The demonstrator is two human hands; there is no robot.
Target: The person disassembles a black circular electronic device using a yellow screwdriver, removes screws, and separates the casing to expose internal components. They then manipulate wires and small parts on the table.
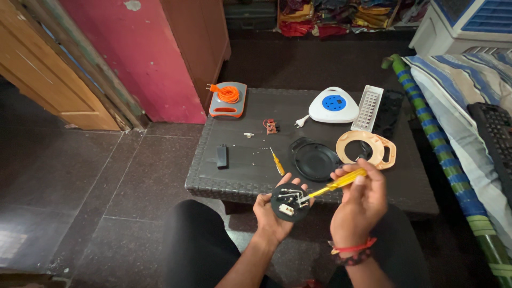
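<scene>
The left hand [273, 212] cupped a round black disc [290, 201] fitted with white wiring and small parts, its fingers curled under and around the rim, just in front of the near edge of the dark woven bench [234, 176]. The right hand [361, 204] had its fingers closed around a yellow-handled screwdriver [335, 184], the tip resting against the disc's wired face. On the bench lay a second yellow screwdriver [277, 162], a round black cover [314, 159], a tan ring-shaped casing [367, 149], a small black block [222, 156], a small red circuit board [271, 126], loose screws, a white and blue extension reel [334, 104] with its plug, a white lamp panel [369, 108] and an orange cord reel [228, 98].
</scene>
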